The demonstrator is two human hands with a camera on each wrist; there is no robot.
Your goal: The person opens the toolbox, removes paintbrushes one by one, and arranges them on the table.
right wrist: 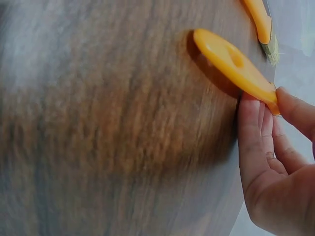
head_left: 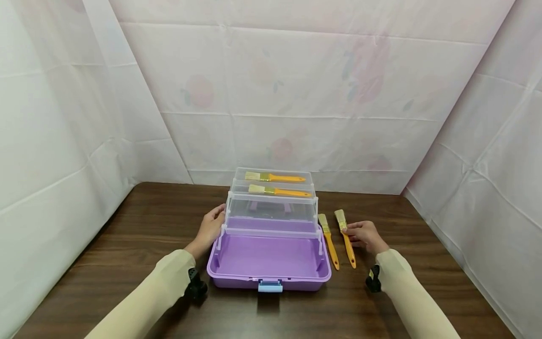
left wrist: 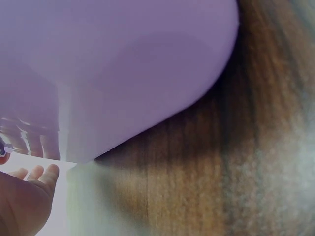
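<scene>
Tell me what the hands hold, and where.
Right hand pinches the outer paintbrush on its orange handle near the ferrule; left hand rests on the toolbox side.

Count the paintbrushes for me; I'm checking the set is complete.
4: one in the top tray, one in the second tray, two on the table, the left brush and one the right hand pinches.

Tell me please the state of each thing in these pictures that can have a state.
Purple toolbox: open, trays fanned out, bottom compartment bare.
Front latch: undone.
Top clear tray: holds one brush.
Second clear tray: holds one brush.
Left brush on table: lying flat, untouched.
Right brush on table: lying on table, pinched by right hand.
Left hand: resting on the toolbox's left side.
Right hand: pinching the brush.
</scene>
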